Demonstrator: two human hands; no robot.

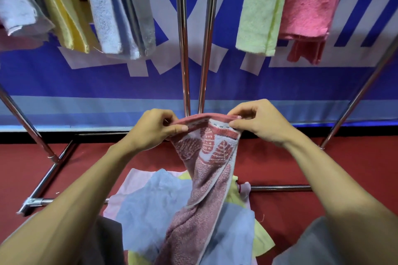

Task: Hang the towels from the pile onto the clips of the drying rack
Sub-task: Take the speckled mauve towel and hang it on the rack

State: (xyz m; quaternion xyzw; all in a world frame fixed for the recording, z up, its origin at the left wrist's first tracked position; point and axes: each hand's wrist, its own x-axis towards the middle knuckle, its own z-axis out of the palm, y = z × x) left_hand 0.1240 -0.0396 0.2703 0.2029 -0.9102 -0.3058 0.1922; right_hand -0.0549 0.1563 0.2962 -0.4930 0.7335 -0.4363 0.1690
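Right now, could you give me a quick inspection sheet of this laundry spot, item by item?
Surface: red floor, under the pile and the rack's feet.
Job's things: patterned towel held up by its top edge; pile of blue, yellow and pink towels below it; drying rack already carries several towels, among them a green towel and a pink towel; clips not in view.
Clutter: nothing seen.
Hands: left hand and right hand each pinch the patterned towel's top hem.
Cables: nothing seen.
Surroundings: blue and white banner behind the rack.
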